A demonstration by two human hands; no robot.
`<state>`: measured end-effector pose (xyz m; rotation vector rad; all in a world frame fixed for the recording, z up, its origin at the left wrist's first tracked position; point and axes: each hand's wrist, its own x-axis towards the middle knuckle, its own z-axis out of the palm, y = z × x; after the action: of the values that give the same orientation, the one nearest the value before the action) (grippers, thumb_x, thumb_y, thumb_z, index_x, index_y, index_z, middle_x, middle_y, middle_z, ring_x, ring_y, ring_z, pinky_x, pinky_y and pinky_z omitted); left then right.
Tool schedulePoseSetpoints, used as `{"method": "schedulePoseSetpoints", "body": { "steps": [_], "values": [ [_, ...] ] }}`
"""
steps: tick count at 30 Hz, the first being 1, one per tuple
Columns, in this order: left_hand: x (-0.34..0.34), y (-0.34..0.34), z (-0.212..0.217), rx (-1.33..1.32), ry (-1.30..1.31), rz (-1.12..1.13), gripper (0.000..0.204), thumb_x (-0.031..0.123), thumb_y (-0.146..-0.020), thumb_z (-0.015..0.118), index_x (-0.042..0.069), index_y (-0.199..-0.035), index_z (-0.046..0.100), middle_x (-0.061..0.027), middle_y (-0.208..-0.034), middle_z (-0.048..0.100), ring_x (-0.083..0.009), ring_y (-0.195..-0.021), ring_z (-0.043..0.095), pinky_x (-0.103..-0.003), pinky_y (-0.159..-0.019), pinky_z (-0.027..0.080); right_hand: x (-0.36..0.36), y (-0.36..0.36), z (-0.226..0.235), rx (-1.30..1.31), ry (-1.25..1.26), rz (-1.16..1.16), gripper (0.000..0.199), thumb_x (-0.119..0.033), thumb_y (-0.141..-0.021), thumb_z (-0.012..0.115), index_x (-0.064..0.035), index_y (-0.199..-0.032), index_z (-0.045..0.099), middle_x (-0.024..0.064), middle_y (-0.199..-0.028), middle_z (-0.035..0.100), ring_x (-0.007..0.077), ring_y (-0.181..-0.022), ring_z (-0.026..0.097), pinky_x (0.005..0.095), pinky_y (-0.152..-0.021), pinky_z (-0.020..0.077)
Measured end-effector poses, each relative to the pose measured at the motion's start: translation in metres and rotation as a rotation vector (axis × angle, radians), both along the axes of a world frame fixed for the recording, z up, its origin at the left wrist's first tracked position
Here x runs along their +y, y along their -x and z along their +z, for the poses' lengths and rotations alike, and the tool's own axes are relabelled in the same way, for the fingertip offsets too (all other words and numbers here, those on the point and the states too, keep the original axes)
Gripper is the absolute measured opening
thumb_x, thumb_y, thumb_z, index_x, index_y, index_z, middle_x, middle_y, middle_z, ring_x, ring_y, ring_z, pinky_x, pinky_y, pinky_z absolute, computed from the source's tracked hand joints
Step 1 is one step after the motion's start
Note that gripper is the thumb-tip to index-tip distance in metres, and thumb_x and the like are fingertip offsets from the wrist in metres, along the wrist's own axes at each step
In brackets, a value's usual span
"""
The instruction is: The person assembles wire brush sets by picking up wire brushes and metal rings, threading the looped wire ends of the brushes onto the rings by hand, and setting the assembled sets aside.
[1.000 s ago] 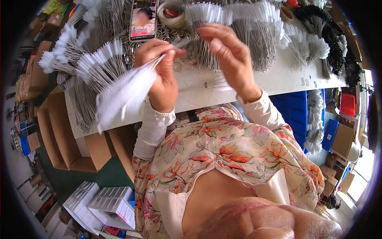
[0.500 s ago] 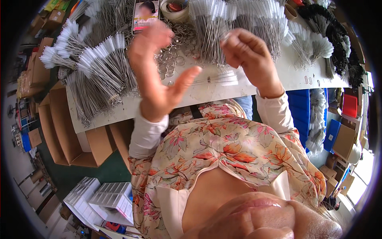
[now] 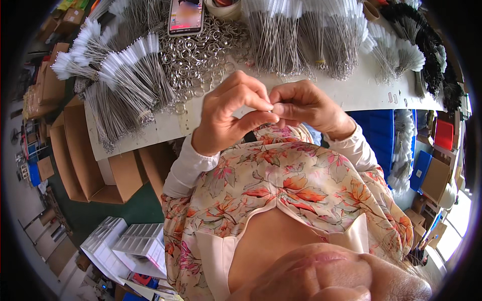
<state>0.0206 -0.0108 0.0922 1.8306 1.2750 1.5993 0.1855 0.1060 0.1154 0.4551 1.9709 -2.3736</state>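
In front of my chest, above the table's near edge, my two hands meet fingertip to fingertip. My left hand (image 3: 232,114) pinches with thumb and index finger against the fingers of my right hand (image 3: 310,106), which is also closed in a pinch. A tiny bit of something shows between the fingertips, too small to name. Just beyond the hands lies a heap of metal split rings (image 3: 203,57). Bundles of thin wire brushes with white bristles (image 3: 281,42) lie behind my right hand, and more wire brushes (image 3: 128,83) are piled to the left.
A phone (image 3: 186,19) and a pale bowl (image 3: 224,10) stand at the table's (image 3: 369,95) far side. Black-bristled brushes (image 3: 427,47) lie far right. Below the table are open cardboard boxes (image 3: 93,160) on the left and a blue bin (image 3: 374,131) on the right.
My left hand has come down from above the rings, its fingers closing. The right hand has moved down and left from the brush bundles, and both hands now meet.
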Motion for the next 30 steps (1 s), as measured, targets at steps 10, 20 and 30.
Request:
{"method": "schedulePoseSetpoints", "body": {
  "steps": [10,20,30],
  "values": [
    [-0.053,0.037,-0.084,0.042,0.547,0.710,0.018,0.019,-0.085,0.063,0.002,-0.091,0.062,-0.0045,-0.062,0.059,-0.0093,-0.051,0.052,-0.025,-0.048,0.041,0.048,-0.115,-0.074,-0.593,-1.457,-0.120,0.012,-0.006,-0.078,0.054,-0.0061,-0.082,0.066,0.0100,-0.080,0.063,0.0299,-0.074,0.062,0.0379,-0.062,0.0478],
    [-0.045,0.025,-0.080,-0.265,0.623,0.482,0.012,0.007,-0.088,0.058,-0.002,-0.081,0.056,-0.0110,-0.083,0.065,-0.0135,-0.070,0.064,-0.024,-0.060,0.053,-0.034,0.038,-0.069,0.194,-1.117,-0.188,0.008,-0.014,-0.077,0.066,-0.0073,-0.081,0.065,0.0037,-0.084,0.062,0.0232,-0.063,0.061,0.0329,-0.055,0.0489],
    [-0.025,0.053,-0.026,-0.306,0.378,0.150,0.013,-0.002,-0.085,0.056,-0.002,-0.097,0.062,-0.0111,-0.101,0.062,-0.0124,-0.078,0.063,-0.024,-0.068,0.055,-0.017,0.048,-0.051,0.245,-0.798,-0.198,0.009,-0.013,-0.080,0.062,-0.0058,-0.085,0.065,0.0075,-0.079,0.062,0.0274,-0.068,0.061,0.0349,-0.060,0.0474]
  ]
}}
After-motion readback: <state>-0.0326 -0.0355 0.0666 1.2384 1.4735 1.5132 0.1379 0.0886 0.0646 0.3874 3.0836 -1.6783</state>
